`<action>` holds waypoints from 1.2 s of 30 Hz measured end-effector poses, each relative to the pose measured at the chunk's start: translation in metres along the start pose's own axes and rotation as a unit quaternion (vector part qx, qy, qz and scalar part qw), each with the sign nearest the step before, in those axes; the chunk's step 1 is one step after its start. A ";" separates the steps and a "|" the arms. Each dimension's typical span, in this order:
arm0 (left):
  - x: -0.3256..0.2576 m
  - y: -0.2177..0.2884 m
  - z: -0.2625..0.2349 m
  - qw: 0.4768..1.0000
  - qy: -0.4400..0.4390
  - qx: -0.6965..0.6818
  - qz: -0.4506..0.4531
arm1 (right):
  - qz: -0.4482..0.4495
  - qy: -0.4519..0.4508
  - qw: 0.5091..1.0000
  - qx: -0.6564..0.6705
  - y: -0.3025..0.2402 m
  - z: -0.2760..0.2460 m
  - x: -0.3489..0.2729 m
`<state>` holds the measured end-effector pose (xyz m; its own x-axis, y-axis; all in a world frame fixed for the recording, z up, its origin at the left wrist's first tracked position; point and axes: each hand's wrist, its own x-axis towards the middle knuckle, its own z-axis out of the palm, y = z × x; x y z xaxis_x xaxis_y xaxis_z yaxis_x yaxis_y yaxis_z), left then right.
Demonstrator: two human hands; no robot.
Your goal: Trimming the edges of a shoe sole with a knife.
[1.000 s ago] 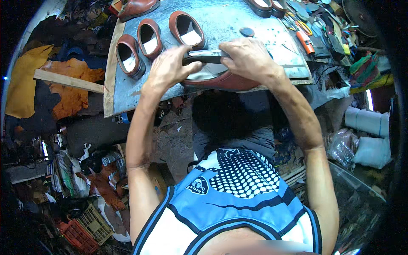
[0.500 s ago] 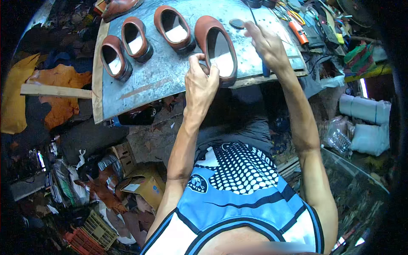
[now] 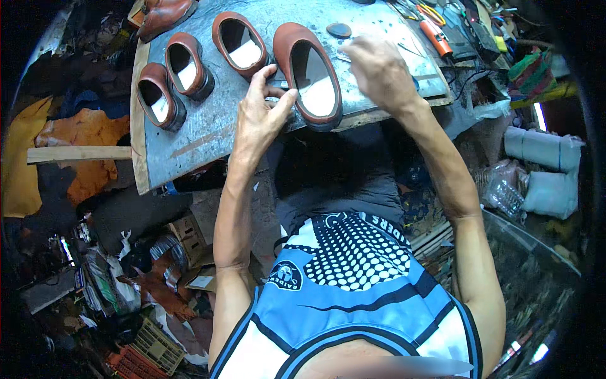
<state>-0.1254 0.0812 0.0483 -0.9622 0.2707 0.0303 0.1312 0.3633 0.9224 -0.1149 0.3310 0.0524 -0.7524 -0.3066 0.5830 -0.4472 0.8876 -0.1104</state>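
My left hand (image 3: 260, 117) is between two brown leather clogs at the table's near edge, its thumb and fingers apart. The thumb tip is against the side of the large right clog (image 3: 336, 95); the fingertips are close to the heel of the neighbouring clog (image 3: 268, 47). Each clog has a white patch on the insole inside. My right hand (image 3: 382, 76) is to the right of the large clog, above the table, with curled, slightly blurred fingers. What they hold, if anything, is hidden. A dark oval disc (image 3: 339, 30) lies just beyond this hand.
Two more brown clogs (image 3: 183, 63) (image 3: 159, 95) stand on the left of the grey metal-topped table (image 3: 208, 126), and a brown shoe (image 3: 164, 19) is at its far left corner. An orange-handled tool (image 3: 435, 38) lies at the right among cluttered tools. Leather pieces (image 3: 82, 142) hang at the left.
My left hand has let go of the large clog's rim and moved left, its fingers spreading. My right hand's fingers have curled and come closer to that clog. The whole view has shifted slightly.
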 end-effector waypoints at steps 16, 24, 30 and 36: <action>0.009 -0.029 0.011 0.993 -0.040 -0.107 0.002 | -0.156 -0.270 0.949 -0.036 -0.040 0.020 0.044; 0.024 -0.010 -0.002 0.959 -0.008 0.217 0.180 | -0.089 -0.198 0.971 -0.104 -0.021 -0.008 0.046; 0.061 0.016 -0.013 0.864 -0.145 0.390 0.283 | -0.079 -0.159 0.976 -0.124 -0.017 -0.010 0.052; 0.084 0.038 0.017 0.776 -0.219 0.541 0.240 | -0.113 -0.077 0.982 -0.133 -0.004 -0.005 0.046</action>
<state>-0.1974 0.1329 0.0795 -0.5984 0.7971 -0.0813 0.8007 0.5985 -0.0253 -0.1452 0.3155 0.0833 -0.7218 -0.5371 0.4366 -0.4850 0.8425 0.2346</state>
